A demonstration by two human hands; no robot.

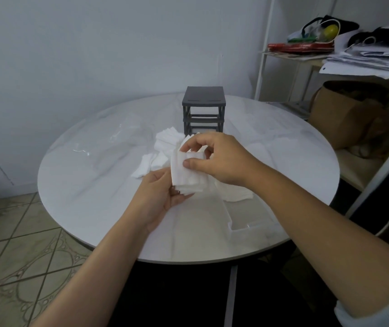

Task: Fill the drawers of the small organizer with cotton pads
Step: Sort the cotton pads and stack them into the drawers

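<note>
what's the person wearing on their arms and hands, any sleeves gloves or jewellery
The left hand and right hand are bare: no gloves, rings, watch or bracelets show. The left forearm and right forearm are uncovered too. One sleeve shows, pale and finely ribbed, on the right arm at the picture's lower right corner.

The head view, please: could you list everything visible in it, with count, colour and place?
organizer: one, dark grey, far middle of table
clear drawer: one, transparent, on table near front edge
pad stack: one, white, held in both hands
loose cotton pads: several, white, on table before organizer
plastic bag: one, clear, table's left
table: one, white, round
shelf rack: one, white, right, bearing papers
cardboard box: one, brown, right of table
left hand: holds pad stack from below
right hand: pinches pad stack's top
</note>
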